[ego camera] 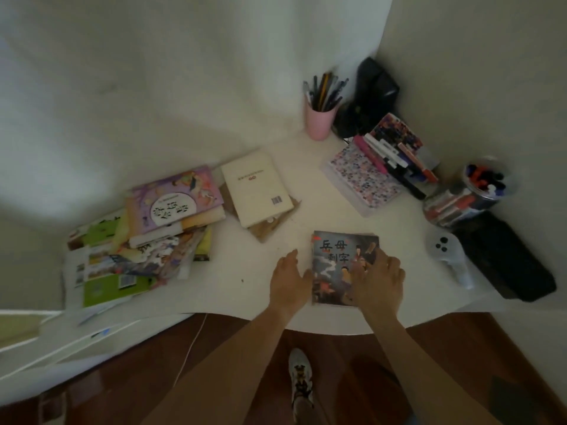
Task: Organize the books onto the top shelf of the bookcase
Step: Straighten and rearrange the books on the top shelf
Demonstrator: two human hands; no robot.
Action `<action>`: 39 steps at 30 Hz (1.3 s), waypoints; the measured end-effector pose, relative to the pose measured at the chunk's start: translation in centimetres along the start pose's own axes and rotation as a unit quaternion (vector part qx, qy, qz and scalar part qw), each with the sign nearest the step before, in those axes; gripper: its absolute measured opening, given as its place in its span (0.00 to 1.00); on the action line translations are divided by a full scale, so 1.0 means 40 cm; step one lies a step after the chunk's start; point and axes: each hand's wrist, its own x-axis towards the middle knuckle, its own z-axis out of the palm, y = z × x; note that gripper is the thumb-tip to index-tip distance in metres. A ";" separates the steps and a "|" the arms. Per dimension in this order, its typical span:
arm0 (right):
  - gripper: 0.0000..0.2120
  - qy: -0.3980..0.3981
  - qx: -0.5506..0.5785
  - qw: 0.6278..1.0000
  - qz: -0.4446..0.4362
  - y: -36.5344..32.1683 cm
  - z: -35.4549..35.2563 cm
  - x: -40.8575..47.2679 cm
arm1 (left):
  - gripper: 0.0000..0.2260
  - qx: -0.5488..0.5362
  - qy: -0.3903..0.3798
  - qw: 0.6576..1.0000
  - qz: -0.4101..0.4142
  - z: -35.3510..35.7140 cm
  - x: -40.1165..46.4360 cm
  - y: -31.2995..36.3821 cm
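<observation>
Head view: book [337,265] flat, spine leftward

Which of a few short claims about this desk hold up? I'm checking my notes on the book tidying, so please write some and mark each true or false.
1. Both hands are at the dark-covered book. True: the left hand lies at its left edge, the right hand rests on its right side.
2. The pink cup holds pens. True.
3. The cream book stands upright against the wall. False: it lies flat on a brown book on the desk.
4. The messy book pile sits to the right of the hands. False: it is on the left part of the desk.
5. The dark-covered book is lifted clear of the desk. False: it appears to lie flat on it.
</observation>
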 end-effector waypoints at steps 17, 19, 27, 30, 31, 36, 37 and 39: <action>0.08 -0.231 0.223 0.776 -0.542 -1.169 0.174 -0.980 | 0.08 0.016 0.523 0.851 -0.046 -1.202 -0.648 -0.682; 0.13 -0.208 0.225 0.777 -0.550 -1.265 0.212 -1.076 | 0.05 0.024 0.567 0.821 -0.053 -1.307 -0.681 -0.778; 0.37 -0.021 0.034 0.894 -0.447 -1.560 0.247 -1.113 | 0.18 0.057 0.568 0.819 -0.058 -1.624 -0.640 -0.937; 0.44 -0.116 -0.025 0.937 -0.330 -1.631 0.243 -1.108 | 0.19 0.106 0.505 0.851 -0.098 -1.667 -0.615 -0.939; 0.43 -0.139 -0.005 0.942 -0.306 -1.647 0.239 -1.111 | 0.18 0.093 0.501 0.853 -0.115 -1.675 -0.608 -0.939; 0.11 -0.306 0.299 0.897 -0.109 -1.697 0.202 -1.091 | 0.27 0.124 0.471 0.869 -0.088 -1.703 -0.574 -1.023; 0.09 -0.308 0.314 0.892 -0.104 -1.709 0.204 -1.080 | 0.27 0.110 0.471 0.872 -0.075 -1.714 -0.576 -1.029; 0.09 -0.299 0.318 0.891 -0.127 -1.736 0.210 -1.077 | 0.22 0.071 0.487 0.869 -0.046 -1.728 -0.583 -1.033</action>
